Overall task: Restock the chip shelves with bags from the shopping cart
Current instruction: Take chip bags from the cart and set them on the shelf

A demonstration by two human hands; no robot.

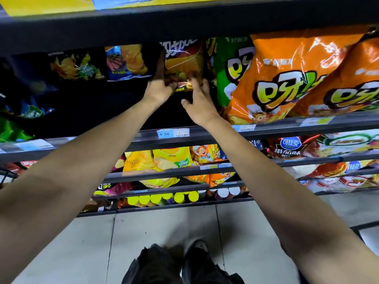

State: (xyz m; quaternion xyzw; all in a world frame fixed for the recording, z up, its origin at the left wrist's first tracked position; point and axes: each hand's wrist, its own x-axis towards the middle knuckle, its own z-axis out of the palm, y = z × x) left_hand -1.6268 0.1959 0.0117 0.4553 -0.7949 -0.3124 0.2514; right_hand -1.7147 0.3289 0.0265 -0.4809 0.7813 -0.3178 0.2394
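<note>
Nearest the camera, the person's dark shoes (196, 261) stood on the pale tiled floor (71, 242), and both bare forearms reached up and forward over the lower shelves of snacks. The right hand (202, 105) was spread, thumb out to the side, its straight fingers pressing the lower right edge of the orange chip bag (184, 62) without curling round it. The left hand (159, 87) gripped that bag's lower left corner, fingers curled on the foil and thumb up its side. The bag stood upright deep on the shelf (266, 132), well behind the 6.50 price tag (173, 133), between a blue-and-yellow bag (127, 62) on its left and a green bag (227, 70) on its right. The shopping cart was not in view. The step looked like seating the bag in its slot; doing it well probably meant squaring its base on the shelf, keeping its face forward, and easing pressure gently so the air-filled foil neither slid nor toppled against its neighbours.
</note>
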